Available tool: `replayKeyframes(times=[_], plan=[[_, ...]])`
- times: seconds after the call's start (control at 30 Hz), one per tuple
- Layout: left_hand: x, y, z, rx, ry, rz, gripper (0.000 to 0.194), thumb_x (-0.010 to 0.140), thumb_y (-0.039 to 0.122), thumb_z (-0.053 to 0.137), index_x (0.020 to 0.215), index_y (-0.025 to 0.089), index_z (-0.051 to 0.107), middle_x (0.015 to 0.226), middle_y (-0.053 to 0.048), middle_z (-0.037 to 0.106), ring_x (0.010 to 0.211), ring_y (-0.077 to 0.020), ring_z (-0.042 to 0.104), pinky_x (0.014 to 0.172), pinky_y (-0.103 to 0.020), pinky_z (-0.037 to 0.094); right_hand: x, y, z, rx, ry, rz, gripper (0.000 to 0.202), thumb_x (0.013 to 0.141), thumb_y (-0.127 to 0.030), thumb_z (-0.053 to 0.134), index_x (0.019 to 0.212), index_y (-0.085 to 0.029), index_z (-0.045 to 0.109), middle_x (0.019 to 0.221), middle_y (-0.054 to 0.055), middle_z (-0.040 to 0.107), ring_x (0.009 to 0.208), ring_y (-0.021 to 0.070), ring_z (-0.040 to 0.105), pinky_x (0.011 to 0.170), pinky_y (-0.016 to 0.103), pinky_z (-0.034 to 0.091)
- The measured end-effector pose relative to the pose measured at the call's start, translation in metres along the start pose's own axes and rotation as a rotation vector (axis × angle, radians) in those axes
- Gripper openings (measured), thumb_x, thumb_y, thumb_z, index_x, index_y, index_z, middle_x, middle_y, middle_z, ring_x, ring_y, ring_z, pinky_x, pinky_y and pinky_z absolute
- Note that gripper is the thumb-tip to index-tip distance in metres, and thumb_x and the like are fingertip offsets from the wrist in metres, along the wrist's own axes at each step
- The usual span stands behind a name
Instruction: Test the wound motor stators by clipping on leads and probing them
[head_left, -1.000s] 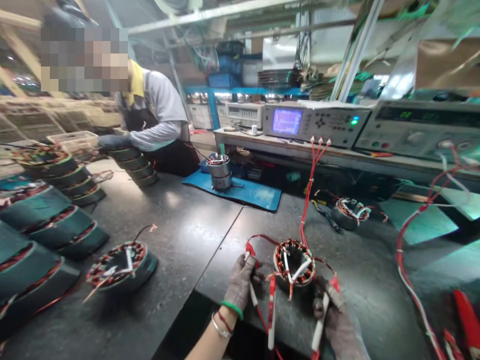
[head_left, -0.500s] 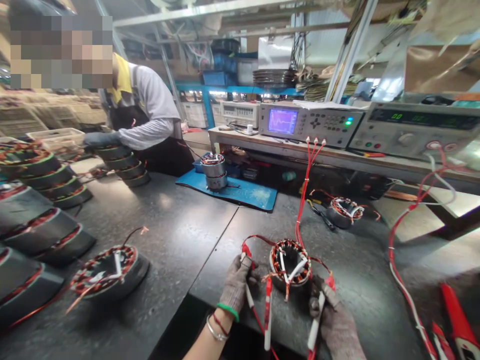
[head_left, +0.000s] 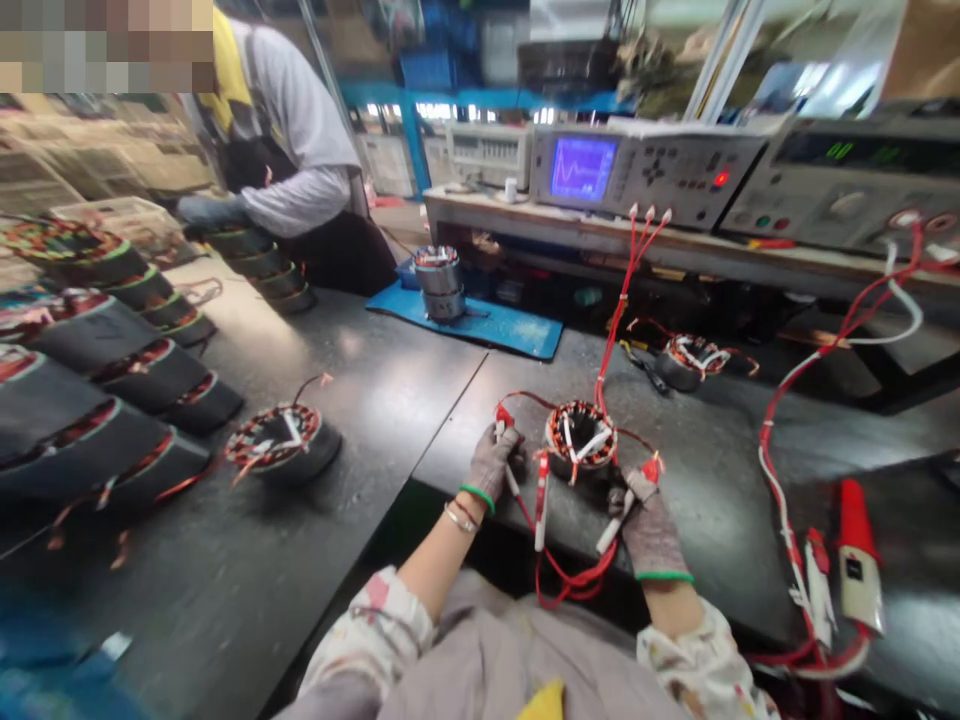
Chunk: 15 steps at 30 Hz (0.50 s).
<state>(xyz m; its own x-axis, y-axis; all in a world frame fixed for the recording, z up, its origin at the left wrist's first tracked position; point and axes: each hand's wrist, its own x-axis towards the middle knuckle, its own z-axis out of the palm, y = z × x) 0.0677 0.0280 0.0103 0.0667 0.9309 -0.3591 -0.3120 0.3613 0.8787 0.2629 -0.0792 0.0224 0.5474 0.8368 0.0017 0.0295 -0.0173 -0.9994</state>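
Apparently testing, with left hand (head_left: 495,462) and right hand (head_left: 649,512) closed around red-tipped white clips (head_left: 610,531), beside a round copper-wound stator (head_left: 576,450) on the black worktop (head_left: 720,490); probably calling next for unclipping.

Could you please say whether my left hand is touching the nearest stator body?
Apart: the head view shows tabletop between left hand and stator body.

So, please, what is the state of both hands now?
Left hand: closed, holding a red-and-white clip.
Right hand: closed, holding another red-and-white clip.
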Motion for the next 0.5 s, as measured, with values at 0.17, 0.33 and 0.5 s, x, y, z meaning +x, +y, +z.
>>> replayKeyframes(times=[0.17,0.33,0.5], plan=[[-0.056,-0.019,-0.008,0.058,-0.071,-0.103,0.049,0.067,0.044,0.084,0.102,0.016,0.065,0.076,0.000,0.067,0.061,-0.0122,0.062,0.056,-0.024,0.051,-0.045,-0.013,0.012,-0.142,-0.118,0.098,0.042,0.065,-0.051,0.081,0.094,-0.023,0.073,0.090,0.006,0.076,0.079,0.0243,0.071,0.073,0.039,0.062],[-0.106,-0.029,-0.013,0.014,-0.121,-0.062,0.053,0.069,0.052,0.085,0.103,0.015,0.067,0.090,-0.004,0.071,0.075,-0.0146,0.064,0.072,-0.027,0.055,-0.052,-0.017,0.044,-0.281,-0.353,0.129,0.048,0.076,-0.055,0.069,0.115,-0.028,0.074,0.106,0.007,0.079,0.095,0.0315,0.075,0.090,0.046,0.062],[-0.122,-0.024,-0.017,-0.164,-0.316,-0.280,0.057,0.061,0.045,0.093,0.100,0.015,0.066,0.086,-0.005,0.070,0.073,-0.0157,0.065,0.070,-0.027,0.053,-0.069,0.002,0.029,-0.434,-0.451,-0.050,0.049,0.067,-0.053,0.070,0.113,-0.037,0.078,0.108,0.007,0.079,0.099,0.0388,0.075,0.088,0.056,0.062]])
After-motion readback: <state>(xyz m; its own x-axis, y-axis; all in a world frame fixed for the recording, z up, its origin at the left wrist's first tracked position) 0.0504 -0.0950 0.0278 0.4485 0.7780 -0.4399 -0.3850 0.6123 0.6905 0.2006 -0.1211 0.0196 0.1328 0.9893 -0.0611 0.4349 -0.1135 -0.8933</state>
